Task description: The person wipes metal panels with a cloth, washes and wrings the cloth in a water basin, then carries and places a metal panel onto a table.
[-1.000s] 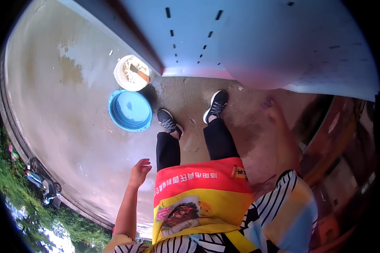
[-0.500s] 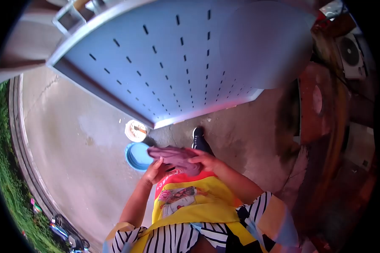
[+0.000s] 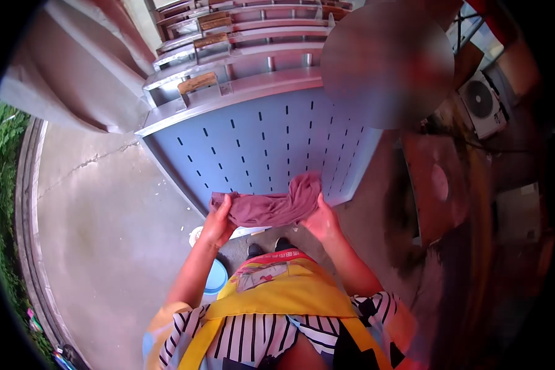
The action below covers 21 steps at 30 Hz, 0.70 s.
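Note:
A damp-looking purple cloth (image 3: pixel 265 208) stretches between my two hands in front of a large grey-blue metal panel (image 3: pixel 253 139) with rows of slots. My left hand (image 3: pixel 219 225) grips the cloth's left end, thumb on top. At the other end my right hand (image 3: pixel 322 219) has its fingers around the cloth, and a loose fold stands up beside it. The cloth overlaps the panel's lower part in this view.
Behind the panel stand stacked metal frames with wooden blocks (image 3: pixel 198 82). A light blue basin (image 3: pixel 216 277) and a white tub (image 3: pixel 195 235) sit on the concrete floor to the left. A grey curtain (image 3: pixel 74 74) hangs at upper left; an outdoor fan unit (image 3: pixel 482 102) is at right.
Both hands have moved up and forward with the cloth, spreading it wider. The panel's top edge and the stacked frames behind it have come into view.

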Tool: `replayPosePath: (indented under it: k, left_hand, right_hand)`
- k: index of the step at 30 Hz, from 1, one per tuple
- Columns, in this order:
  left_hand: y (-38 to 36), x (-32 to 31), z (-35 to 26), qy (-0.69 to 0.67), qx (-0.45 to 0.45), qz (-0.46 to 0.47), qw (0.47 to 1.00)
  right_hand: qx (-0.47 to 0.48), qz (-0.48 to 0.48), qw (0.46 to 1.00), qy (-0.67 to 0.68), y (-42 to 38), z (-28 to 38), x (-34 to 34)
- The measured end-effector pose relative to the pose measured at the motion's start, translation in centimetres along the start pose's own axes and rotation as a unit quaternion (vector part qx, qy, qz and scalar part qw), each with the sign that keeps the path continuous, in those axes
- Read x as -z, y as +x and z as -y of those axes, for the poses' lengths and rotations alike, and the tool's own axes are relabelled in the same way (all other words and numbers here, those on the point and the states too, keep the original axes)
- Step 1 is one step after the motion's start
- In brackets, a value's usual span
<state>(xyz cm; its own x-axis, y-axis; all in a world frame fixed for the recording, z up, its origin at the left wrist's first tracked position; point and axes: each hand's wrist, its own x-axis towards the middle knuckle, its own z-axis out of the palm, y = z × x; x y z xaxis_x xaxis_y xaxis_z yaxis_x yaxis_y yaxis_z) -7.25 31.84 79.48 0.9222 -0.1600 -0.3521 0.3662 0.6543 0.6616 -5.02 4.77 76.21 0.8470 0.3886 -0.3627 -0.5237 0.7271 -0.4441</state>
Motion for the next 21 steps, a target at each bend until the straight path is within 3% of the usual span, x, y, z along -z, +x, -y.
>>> replayPosePath:
  k: [1, 2, 4, 8, 12, 16, 18, 20, 21]
  left_hand:
    - [0.1, -0.1, -0.6, -0.002, 0.002, 0.014, 1.0]
    - [0.1, -0.1, -1.2, -0.002, 0.002, 0.027, 1.0]
    - [-0.2, -0.2, -2.1, 0.02, 0.009, 0.062, 0.998]
    - [-1.4, -1.6, -3.3, -0.047, -0.042, 0.031, 0.998]
    - [-1.3, -1.9, -4.7, -0.079, -0.09, 0.125, 0.985]
    - [-1.2, -2.8, -4.5, -0.021, -0.128, 0.062, 0.99]
    - [-1.3, -1.8, -3.2, -0.026, -0.131, 0.01, 0.991]
    - [-1.8, -0.3, -1.4, -0.047, -0.142, -0.063, 0.987]
    - [-2.2, 1.5, 0.1, -0.051, -0.147, -0.098, 0.983]
  right_hand:
    - [-0.049, 0.037, 0.998, 0.018, 0.2, -0.7, -0.1]
    - [-0.163, 0.253, 0.942, 0.15, 0.9, -1.5, 0.0]
    - [-0.051, 0.112, 0.982, -0.144, 0.2, -3.1, -3.2]
    - [-0.036, 0.193, 0.975, -0.105, 3.6, 2.3, -7.6]
    - [0.048, 0.253, 0.949, -0.179, 8.8, 11.2, -17.2]
    - [0.125, 0.293, 0.924, -0.21, 19.7, 20.9, -26.8]
    - [0.117, 0.304, 0.921, -0.212, 22.5, 24.8, -30.4]
    - [0.131, 0.097, 0.93, -0.329, 24.1, 27.1, -31.1]
    - [0.192, 0.033, 0.878, -0.438, 25.2, 27.1, -30.0]
